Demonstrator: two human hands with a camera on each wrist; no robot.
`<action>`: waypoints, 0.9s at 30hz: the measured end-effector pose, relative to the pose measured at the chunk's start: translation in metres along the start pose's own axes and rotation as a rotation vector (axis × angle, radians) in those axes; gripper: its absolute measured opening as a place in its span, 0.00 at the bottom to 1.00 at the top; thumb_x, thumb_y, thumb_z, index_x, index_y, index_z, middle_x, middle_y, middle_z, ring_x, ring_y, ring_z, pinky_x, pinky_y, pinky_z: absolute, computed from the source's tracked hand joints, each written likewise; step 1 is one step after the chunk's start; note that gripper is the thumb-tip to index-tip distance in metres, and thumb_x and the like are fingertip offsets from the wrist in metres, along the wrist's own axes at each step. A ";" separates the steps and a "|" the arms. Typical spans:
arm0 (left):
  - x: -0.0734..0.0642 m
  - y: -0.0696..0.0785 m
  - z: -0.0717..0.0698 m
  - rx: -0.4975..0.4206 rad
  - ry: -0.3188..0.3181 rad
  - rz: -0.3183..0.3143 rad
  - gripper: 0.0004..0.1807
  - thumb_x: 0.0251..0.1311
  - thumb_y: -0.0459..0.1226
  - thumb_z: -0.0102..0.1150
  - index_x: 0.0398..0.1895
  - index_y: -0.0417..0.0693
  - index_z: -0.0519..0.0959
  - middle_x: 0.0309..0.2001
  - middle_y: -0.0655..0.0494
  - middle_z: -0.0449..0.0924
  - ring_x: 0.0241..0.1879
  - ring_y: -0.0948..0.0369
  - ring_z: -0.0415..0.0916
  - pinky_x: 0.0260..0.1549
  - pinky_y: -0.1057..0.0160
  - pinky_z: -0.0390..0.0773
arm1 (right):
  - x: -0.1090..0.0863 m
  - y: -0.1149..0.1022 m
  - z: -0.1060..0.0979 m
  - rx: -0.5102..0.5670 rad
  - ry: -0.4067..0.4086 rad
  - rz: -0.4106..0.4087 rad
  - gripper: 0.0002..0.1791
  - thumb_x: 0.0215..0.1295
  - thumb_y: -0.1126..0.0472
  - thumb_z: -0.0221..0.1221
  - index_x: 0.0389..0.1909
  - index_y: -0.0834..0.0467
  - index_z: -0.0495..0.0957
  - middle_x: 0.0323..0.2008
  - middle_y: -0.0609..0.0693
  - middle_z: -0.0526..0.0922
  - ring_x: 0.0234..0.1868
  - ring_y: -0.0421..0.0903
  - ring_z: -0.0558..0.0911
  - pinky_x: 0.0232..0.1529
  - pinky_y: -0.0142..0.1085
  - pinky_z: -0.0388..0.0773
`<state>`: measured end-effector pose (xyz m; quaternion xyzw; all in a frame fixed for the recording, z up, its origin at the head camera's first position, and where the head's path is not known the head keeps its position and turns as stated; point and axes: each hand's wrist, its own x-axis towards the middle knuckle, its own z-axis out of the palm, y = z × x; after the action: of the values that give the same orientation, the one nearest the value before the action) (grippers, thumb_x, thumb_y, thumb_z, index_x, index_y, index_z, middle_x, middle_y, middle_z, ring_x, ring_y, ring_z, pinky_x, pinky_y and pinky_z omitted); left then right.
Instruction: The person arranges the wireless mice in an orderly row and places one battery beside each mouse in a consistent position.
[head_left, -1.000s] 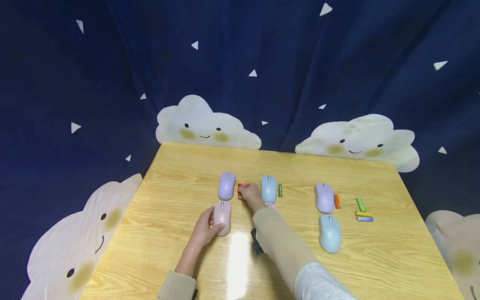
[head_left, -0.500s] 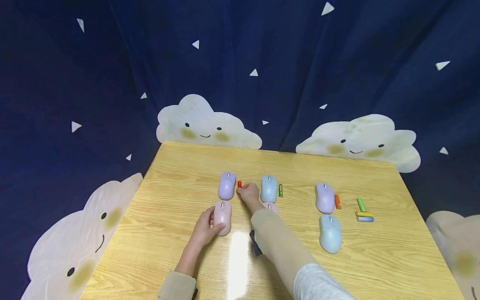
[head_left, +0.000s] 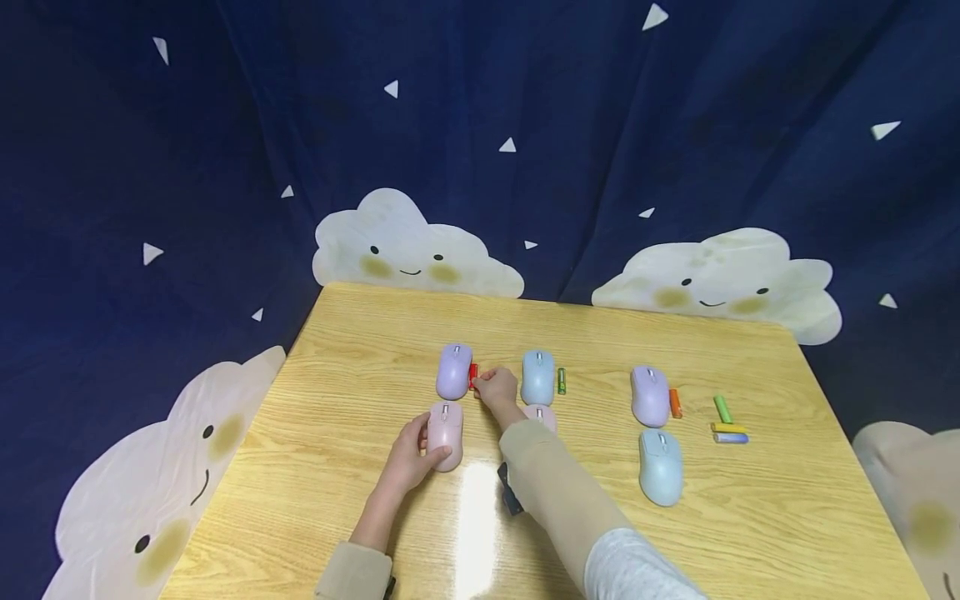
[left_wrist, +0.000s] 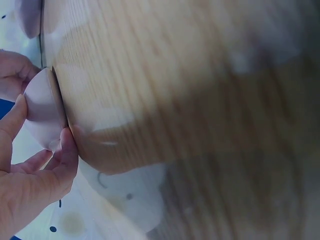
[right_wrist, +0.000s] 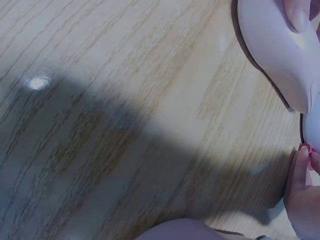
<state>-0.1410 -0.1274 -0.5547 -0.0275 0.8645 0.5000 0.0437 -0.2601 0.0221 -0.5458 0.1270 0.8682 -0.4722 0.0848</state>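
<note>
My left hand (head_left: 408, 457) grips a pink computer mouse (head_left: 447, 435) by its sides, thumb on one side and fingers on the other. The mouse lies on the wooden table, right below a purple mouse (head_left: 453, 372). Beside that purple mouse is a small red battery (head_left: 473, 377), pinched at the fingertips of my right hand (head_left: 498, 390). In the right wrist view, the red battery (right_wrist: 305, 147) shows between thumb and finger at the right edge. Under my right wrist, another pink mouse (head_left: 542, 416) is partly covered by the sleeve.
A light blue mouse (head_left: 537, 377) with a green battery (head_left: 561, 382) stands right of my right hand. Farther right are a purple mouse (head_left: 649, 397), an orange battery (head_left: 676, 403) and a blue mouse (head_left: 661, 467). Light green (head_left: 722, 409), yellow (head_left: 727, 427) and blue (head_left: 730, 437) batteries lie beyond.
The red battery has shifted slightly left, up against the purple mouse, with my right fingertips at it. My left hand and the pink mouse have stayed in place.
</note>
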 end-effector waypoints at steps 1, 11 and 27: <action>0.000 0.000 0.000 0.002 0.001 0.003 0.36 0.50 0.36 0.65 0.61 0.30 0.62 0.44 0.42 0.72 0.41 0.52 0.72 0.43 0.53 0.74 | 0.001 0.000 0.000 -0.005 -0.001 0.005 0.07 0.55 0.65 0.61 0.24 0.65 0.77 0.17 0.54 0.81 0.12 0.35 0.73 0.16 0.22 0.64; 0.001 -0.002 0.001 -0.010 0.000 0.004 0.36 0.50 0.36 0.66 0.61 0.31 0.62 0.45 0.42 0.72 0.42 0.52 0.71 0.44 0.53 0.73 | 0.010 0.008 0.004 0.020 -0.031 0.022 0.06 0.55 0.65 0.60 0.23 0.63 0.77 0.15 0.51 0.78 0.13 0.37 0.72 0.15 0.25 0.64; 0.001 -0.004 0.002 -0.010 0.004 0.017 0.36 0.49 0.35 0.66 0.60 0.30 0.62 0.44 0.41 0.72 0.41 0.52 0.72 0.42 0.54 0.74 | -0.002 0.006 -0.023 -0.175 -0.178 -0.324 0.17 0.59 0.65 0.53 0.50 0.64 0.71 0.37 0.54 0.75 0.31 0.45 0.75 0.31 0.34 0.75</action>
<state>-0.1411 -0.1277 -0.5590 -0.0213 0.8623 0.5045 0.0375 -0.2573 0.0442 -0.5373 -0.0641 0.9041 -0.4118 0.0947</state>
